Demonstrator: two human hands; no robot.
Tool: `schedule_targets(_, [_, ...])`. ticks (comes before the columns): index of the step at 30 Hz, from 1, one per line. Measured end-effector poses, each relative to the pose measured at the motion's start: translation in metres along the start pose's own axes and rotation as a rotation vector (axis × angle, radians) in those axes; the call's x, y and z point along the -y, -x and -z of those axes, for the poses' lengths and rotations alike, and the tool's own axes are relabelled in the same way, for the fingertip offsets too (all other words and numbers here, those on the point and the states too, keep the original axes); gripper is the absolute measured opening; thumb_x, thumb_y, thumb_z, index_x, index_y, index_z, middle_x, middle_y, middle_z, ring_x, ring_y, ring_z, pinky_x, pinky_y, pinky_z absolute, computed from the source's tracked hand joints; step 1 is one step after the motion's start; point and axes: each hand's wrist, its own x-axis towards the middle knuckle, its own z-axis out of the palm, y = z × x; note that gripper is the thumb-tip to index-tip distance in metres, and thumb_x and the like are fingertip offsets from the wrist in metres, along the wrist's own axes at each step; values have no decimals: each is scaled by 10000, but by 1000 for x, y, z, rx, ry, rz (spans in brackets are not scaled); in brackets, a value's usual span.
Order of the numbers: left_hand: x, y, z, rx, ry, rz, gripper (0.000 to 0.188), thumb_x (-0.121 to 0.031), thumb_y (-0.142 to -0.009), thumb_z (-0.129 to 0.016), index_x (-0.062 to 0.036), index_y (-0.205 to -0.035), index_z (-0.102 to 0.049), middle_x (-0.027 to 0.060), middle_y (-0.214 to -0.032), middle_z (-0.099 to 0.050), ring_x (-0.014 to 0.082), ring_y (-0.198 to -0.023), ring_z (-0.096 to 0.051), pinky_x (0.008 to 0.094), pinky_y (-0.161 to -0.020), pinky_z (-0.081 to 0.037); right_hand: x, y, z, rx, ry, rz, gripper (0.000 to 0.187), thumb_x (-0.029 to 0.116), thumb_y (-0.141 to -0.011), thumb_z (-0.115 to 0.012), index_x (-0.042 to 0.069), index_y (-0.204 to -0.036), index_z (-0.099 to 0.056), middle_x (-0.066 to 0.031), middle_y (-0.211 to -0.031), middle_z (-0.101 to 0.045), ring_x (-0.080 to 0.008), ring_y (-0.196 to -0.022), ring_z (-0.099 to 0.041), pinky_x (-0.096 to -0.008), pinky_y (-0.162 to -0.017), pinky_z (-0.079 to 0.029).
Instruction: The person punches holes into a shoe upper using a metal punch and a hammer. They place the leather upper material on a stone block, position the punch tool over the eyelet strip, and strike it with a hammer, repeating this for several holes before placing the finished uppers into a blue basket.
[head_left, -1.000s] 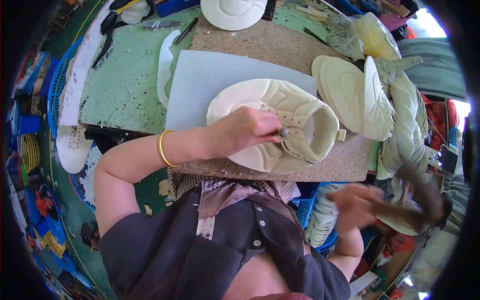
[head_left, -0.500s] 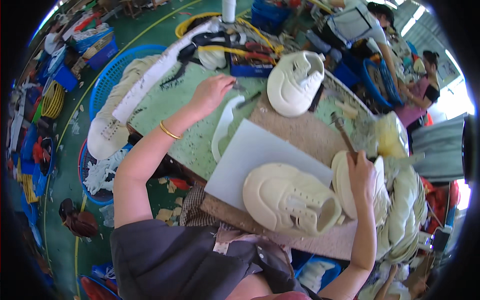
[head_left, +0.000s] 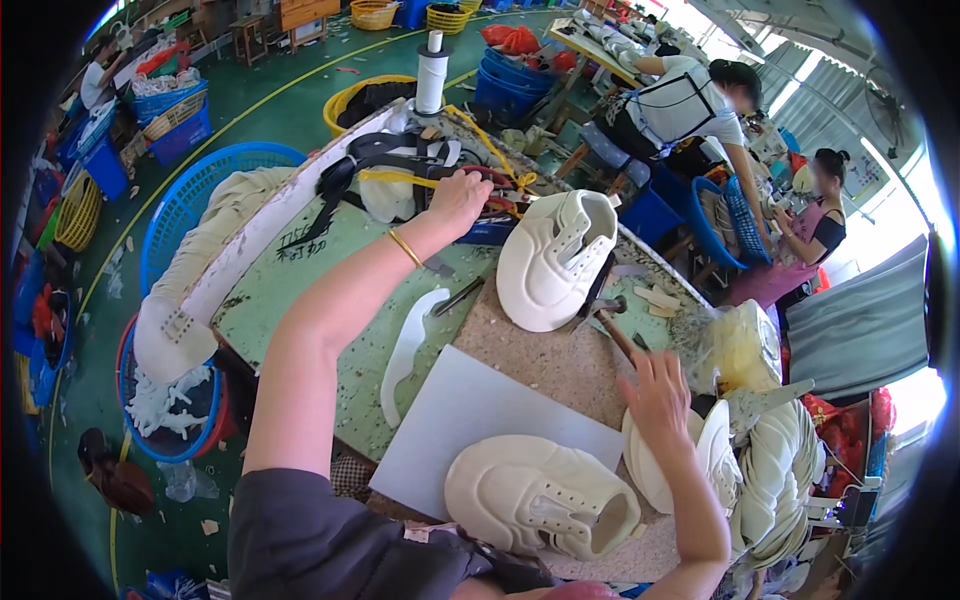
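My left hand (head_left: 462,205) is at the tool tray at the back of the table, fingers curled by some red-handled tools (head_left: 493,177); what they grip is hidden. My right hand (head_left: 660,400), fingers spread, lies at the handle end of a hammer (head_left: 622,335). The hammer's head rests beside a cream shoe upper (head_left: 555,260) standing on the brown board. Nearer me, a second cream upper (head_left: 535,495) lies partly over a pale grey sheet (head_left: 490,405). More cream shoe parts (head_left: 655,465) sit beneath my right hand and wrist.
A white curved strip (head_left: 405,355), a dark rod (head_left: 460,297) and a small blade (head_left: 438,266) lie on the green table. A thread spool (head_left: 431,80) stands at the far corner. Stacked uppers line both sides. Two people (head_left: 690,110) work at back right, beside blue baskets.
My left hand has moved from above the green tabletop to the tool tray. The hammer has been lowered to the board beside the far upper, and my right fingers have spread. The view has shifted.
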Motion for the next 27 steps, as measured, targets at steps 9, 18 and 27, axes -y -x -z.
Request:
schedule_targets(9, [-6, 5, 12, -81, 322, -138, 283, -108, -702, -654, -76, -976, -594, 78, -928, -540, 262, -896, -544, 350, -748, -478, 53, 111, 83, 656, -423, -313, 598, 411, -754, -655, 59, -1194, -456, -114, -1131, -525, -302, -987, -559, -421, -783, -461])
schedule_targets(18, [17, 104, 96, -156, 435, 7, 270, -24, -761, -610, -17, -1029, -574, 135, -1120, -543, 288, -999, -546, 351, -849, -446, 17, 97, 74, 579, -653, -216, 500, 33, -735, -540, 109, -1228, -501, -105, -1163, -565, -286, -1047, -546, -363, -877, -451])
schedule_targets(27, [-16, 280, 198, 41, 427, 257, 123, 16, -799, -571, 3, -913, -616, 97, -733, -617, 212, -636, -615, 271, -565, -479, -123, -141, 58, -143, -582, -64, 463, -87, -730, -456, 96, -1134, -590, -127, -1003, -646, -216, -913, -634, -295, -799, -472])
